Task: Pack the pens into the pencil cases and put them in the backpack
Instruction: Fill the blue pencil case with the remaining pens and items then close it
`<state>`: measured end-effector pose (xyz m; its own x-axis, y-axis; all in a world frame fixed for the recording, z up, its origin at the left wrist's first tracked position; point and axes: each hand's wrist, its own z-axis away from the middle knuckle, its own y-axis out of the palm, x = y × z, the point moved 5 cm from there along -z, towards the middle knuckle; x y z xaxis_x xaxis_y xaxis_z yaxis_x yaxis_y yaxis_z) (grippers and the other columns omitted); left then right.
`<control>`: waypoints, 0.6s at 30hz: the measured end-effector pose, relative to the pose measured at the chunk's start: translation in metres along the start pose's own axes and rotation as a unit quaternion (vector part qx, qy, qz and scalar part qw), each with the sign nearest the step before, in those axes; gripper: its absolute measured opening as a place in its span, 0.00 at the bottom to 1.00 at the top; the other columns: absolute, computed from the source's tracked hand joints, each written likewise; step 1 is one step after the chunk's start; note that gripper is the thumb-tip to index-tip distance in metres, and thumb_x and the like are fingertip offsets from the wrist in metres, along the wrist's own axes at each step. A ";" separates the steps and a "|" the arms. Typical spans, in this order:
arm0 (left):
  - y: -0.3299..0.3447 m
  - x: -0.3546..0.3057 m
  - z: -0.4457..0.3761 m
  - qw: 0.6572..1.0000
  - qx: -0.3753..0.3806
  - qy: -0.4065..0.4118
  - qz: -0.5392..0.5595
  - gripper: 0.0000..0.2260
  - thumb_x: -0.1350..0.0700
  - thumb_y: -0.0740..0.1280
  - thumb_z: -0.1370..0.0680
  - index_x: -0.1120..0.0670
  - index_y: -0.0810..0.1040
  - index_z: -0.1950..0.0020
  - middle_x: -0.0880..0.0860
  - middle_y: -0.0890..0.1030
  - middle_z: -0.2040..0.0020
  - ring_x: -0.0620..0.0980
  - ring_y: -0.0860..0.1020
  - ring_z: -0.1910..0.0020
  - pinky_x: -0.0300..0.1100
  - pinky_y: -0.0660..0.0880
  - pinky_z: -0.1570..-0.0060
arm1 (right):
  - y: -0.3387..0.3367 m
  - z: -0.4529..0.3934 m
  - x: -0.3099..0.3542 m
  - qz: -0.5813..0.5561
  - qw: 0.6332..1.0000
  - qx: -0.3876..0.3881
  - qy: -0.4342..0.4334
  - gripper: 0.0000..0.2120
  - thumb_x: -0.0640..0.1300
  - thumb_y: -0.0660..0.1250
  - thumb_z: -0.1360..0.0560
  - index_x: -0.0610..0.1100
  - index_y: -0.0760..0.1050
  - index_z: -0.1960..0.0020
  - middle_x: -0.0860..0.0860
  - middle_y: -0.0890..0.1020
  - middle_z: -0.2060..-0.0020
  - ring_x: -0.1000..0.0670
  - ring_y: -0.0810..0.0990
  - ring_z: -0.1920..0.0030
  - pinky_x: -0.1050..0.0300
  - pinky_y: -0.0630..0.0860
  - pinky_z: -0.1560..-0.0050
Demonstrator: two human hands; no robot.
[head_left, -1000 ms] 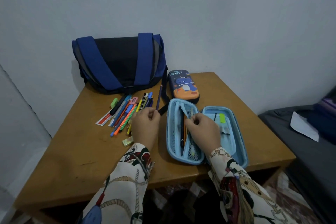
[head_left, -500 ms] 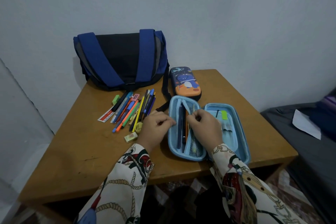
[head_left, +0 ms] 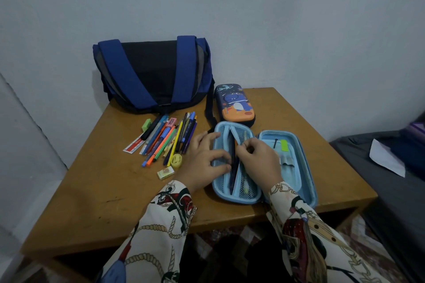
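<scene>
Your right hand (head_left: 257, 158) is pinching the mesh flap of the open blue pencil case (head_left: 296, 145), probably to hold that pocket open. Your left hand (head_left: 204, 156) rests on the case's near half, fingers loosely bent; can't tell if it's holding anything. Most pens (head_left: 165, 139) are still in a pile by the backpack (head_left: 151, 76), with the 2nd case (head_left: 235, 104) zipped.

Backpack (head_left: 151, 76) at table (head_left: 92, 190) back edge, left of centre. Shut case (head_left: 235, 105) just right of it. Open case (head_left: 264, 163) in front of the shut case, toward the front edge, pens inside its left half. Loose pens (head_left: 167, 138) in front of backpack, left of open case. Eraser (head_left: 165, 172) in front of pens.
</scene>
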<state>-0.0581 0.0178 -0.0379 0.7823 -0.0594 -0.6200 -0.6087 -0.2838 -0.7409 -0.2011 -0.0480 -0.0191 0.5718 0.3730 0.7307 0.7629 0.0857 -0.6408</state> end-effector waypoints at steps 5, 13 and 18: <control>-0.007 -0.001 -0.001 0.996 -0.072 -0.007 0.050 0.08 0.51 0.73 0.28 0.45 0.77 0.53 0.45 0.68 0.37 0.42 0.59 0.34 0.44 0.59 0.35 | 0.001 0.000 0.000 0.001 1.000 -0.001 0.001 0.10 0.49 0.65 0.26 0.46 0.75 0.63 0.53 0.77 0.71 0.52 0.76 0.66 0.42 0.76 0.48; -0.038 0.021 0.009 0.900 -0.303 -0.227 -0.217 0.10 0.57 0.65 0.22 0.55 0.82 0.44 0.56 0.79 0.47 0.57 0.70 0.44 0.51 0.67 0.45 | 0.001 0.000 -0.001 0.011 1.000 0.009 0.002 0.10 0.49 0.65 0.26 0.47 0.75 0.63 0.54 0.75 0.72 0.53 0.76 0.66 0.42 0.76 0.47; -0.032 0.024 0.004 0.889 -0.221 -0.272 -0.294 0.11 0.54 0.61 0.20 0.54 0.80 0.44 0.55 0.77 0.46 0.56 0.69 0.42 0.51 0.65 0.42 | 0.001 0.001 0.000 0.010 1.000 0.012 0.005 0.10 0.50 0.65 0.26 0.48 0.75 0.64 0.54 0.76 0.71 0.53 0.76 0.66 0.41 0.76 0.46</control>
<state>-0.0202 0.0294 -0.0298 0.6949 0.6617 -0.2815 0.0901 -0.4685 -0.8789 -0.2007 -0.0475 -0.0199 0.5896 0.3653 0.7204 0.7444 0.1003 -0.6601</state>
